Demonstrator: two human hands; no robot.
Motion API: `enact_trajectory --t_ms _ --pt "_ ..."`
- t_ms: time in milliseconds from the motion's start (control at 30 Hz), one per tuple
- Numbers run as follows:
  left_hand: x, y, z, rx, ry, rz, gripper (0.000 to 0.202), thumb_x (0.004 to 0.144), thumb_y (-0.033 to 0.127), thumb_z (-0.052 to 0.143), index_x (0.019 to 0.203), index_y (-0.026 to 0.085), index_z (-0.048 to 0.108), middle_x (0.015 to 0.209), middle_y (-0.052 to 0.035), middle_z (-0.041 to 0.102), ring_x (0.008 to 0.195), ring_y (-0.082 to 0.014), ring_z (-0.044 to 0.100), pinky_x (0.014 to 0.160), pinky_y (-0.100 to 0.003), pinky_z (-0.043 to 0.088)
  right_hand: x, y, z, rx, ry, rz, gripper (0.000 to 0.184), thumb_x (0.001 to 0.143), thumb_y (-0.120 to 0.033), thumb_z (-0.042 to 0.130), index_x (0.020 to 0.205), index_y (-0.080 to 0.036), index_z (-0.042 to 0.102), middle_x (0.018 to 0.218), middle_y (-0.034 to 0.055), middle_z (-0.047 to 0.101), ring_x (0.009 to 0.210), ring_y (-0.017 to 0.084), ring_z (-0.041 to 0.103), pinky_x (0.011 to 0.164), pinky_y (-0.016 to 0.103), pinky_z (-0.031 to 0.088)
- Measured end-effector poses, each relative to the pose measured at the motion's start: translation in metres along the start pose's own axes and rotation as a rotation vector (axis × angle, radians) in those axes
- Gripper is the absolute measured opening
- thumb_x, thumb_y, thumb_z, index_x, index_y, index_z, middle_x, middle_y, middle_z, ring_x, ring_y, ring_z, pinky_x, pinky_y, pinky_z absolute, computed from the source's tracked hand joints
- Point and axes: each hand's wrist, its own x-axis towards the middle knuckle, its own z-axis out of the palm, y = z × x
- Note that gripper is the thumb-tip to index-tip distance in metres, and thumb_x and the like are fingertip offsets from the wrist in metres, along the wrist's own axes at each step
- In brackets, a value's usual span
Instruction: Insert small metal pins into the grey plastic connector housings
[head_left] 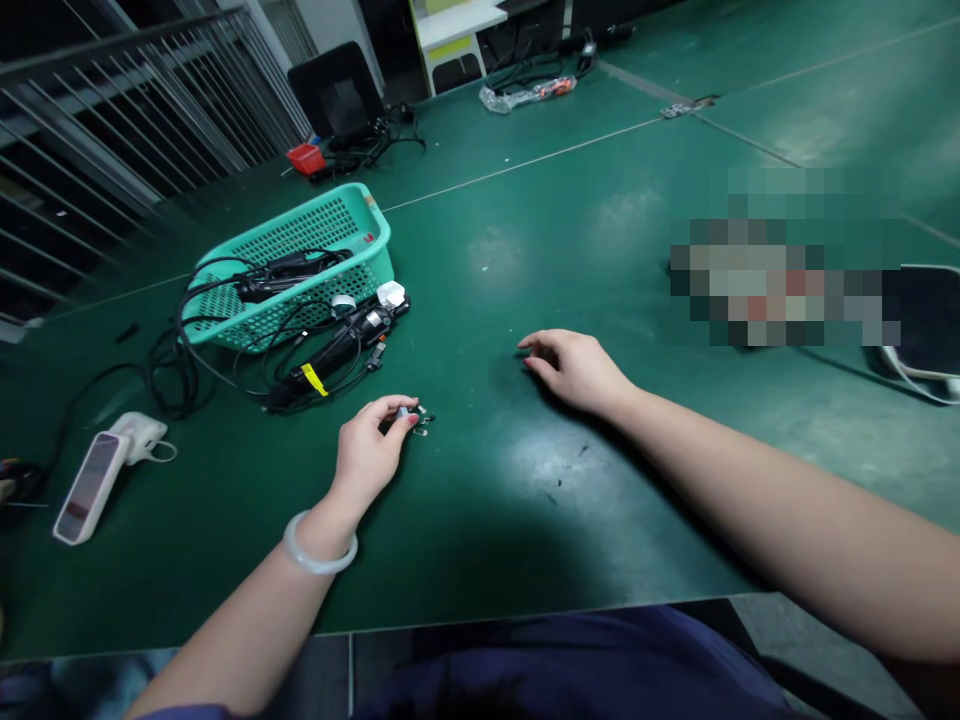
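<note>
Currently seeing the small parts (421,420) lying on the green table (525,500), left of centre and not far from the near edge. Left hand (367,455) is pinching one of them between thumb and fingertips (394,405); the rest are sitting loose, right beside the pinch. Right hand (574,370) is resting on the table well apart, fingers curled, gripping nothing I can see.

My read: best holding that pinch low over the table and going slow, since the loose bits look easy to scatter.

Behind the parts, cables (330,350) are spilling from a teal basket (371,262). A white scanner (97,470) is lying far left.

Parts are too small to identify. Something at right is blurred out.
</note>
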Motion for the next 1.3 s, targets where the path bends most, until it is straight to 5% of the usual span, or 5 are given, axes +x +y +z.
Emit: enact_trajectory --t_ms 200,433,600,1000,1300 --pt "-0.002 0.002 0.012 -0.166 -0.017 -0.028 0.025 0.084 0.039 0.055 0.099 0.024 0.069 0.095 -0.0057 0.072 0.091 -0.0185 0.063 0.092 -0.034 0.044 0.001 -0.001 0.000 -0.002 -0.021 0.001 0.021 0.083 -0.020 0.057 0.101 -0.017 0.067 0.088 0.0060 0.070 0.080 0.018 0.064 0.079 0.034 0.050" --pt "0.017 0.051 0.087 -0.258 -0.123 0.155 0.018 0.085 0.024 0.052 0.094 0.024 0.068 0.090 -0.0040 0.069 0.088 -0.0169 0.061 0.091 -0.033 0.042 0.001 -0.002 -0.002 -0.013 -0.027 0.019 0.022 0.083 -0.020 0.056 0.102 -0.016 0.068 0.091 0.0069 0.071 0.083 0.018 0.065 0.081 0.033 0.050" --pt "0.040 0.083 0.124 -0.695 -0.178 0.044 0.019 0.089 0.022 0.046 0.100 0.020 0.062 0.091 -0.0042 0.068 0.088 -0.0128 0.061 0.087 -0.029 0.043 0.004 0.004 -0.006 -0.047 -0.019 0.057 0.023 0.084 -0.014 0.051 0.096 -0.017 0.071 0.096 0.0076 0.073 0.089 0.019 0.066 0.085 0.034 0.050" --pt "0.029 0.068 0.096 -0.926 -0.113 -0.238 0.014 0.086 0.021 0.054 0.095 0.017 0.064 0.103 -0.0052 0.066 0.083 -0.0087 0.058 0.081 -0.025 0.042 0.002 -0.005 0.002 -0.060 -0.174 -0.181 0.027 0.083 -0.024 0.060 0.109 -0.025 0.070 0.101 0.0068 0.063 0.093 0.019 0.061 0.086 0.035 0.049" --pt "0.033 0.059 0.098 -0.907 -0.207 -0.211 0.027 0.079 0.011 0.057 0.104 0.017 0.067 0.097 -0.0037 0.067 0.082 -0.0086 0.060 0.090 -0.029 0.045 0.007 -0.012 0.004 -0.126 -0.166 -0.210 0.016 0.084 -0.017 0.056 0.081 -0.017 0.071 0.086 0.0068 0.068 0.085 0.020 0.060 0.081 0.033 0.047"
